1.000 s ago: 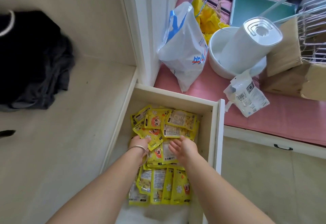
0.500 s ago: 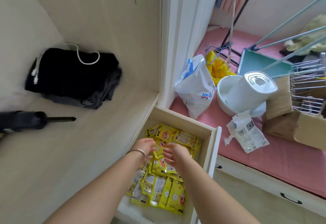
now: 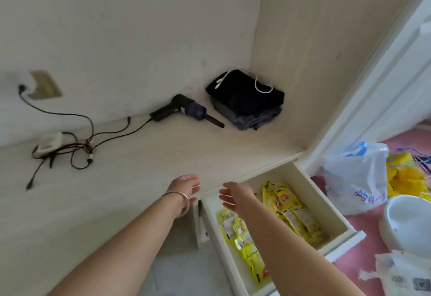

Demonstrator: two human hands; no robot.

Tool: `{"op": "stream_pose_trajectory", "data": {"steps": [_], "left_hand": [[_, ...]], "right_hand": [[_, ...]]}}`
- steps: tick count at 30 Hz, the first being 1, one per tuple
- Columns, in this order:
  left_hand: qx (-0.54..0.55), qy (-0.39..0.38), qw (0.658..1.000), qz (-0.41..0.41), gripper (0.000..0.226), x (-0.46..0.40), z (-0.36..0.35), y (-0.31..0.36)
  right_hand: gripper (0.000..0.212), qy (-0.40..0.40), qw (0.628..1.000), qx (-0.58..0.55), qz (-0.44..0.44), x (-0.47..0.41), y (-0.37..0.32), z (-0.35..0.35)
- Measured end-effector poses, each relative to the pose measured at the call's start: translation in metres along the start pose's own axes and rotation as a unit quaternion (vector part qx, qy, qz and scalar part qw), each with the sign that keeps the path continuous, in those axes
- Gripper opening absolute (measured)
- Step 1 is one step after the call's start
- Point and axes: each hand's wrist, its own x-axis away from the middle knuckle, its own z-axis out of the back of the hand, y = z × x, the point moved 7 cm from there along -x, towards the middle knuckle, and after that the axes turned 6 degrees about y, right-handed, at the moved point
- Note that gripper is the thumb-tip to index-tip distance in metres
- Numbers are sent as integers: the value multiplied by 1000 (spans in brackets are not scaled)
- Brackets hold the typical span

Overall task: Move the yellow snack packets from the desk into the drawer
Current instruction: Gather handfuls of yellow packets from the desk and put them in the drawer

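Packets (image 3: pixel 289 207) of yellow snacks lie in two rough rows inside the open drawer (image 3: pixel 326 200); we see none on the desk (image 3: pixel 130 162). Our left hand (image 3: pixel 185 189) and right hand (image 3: pixel 233 196) hover empty with loose, straight fingers over the desk edge and the drawer's near corner. We judge the next step is scanning the desk for leftovers before closing. Our right forearm hides some packets, and blur softens the tangled cables (image 3: pixel 70 146).
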Motion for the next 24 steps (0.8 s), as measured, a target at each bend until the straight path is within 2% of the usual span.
{"op": "stream_pose_trajectory", "data": {"steps": [9, 18, 21, 24], "left_hand": [[145, 181, 972, -26, 19, 59, 238, -15], [256, 288, 923, -17, 26, 123, 449, -102], [283, 324, 903, 8, 15, 140, 502, -136], [308, 346, 886, 29, 23, 152, 544, -166]], "right_hand": [[14, -144, 975, 162, 52, 84, 31, -183], [10, -244, 936, 250, 54, 173, 123, -345], [11, -260, 924, 277, 45, 198, 159, -389], [14, -273, 910, 310, 37, 219, 196, -426]]}}
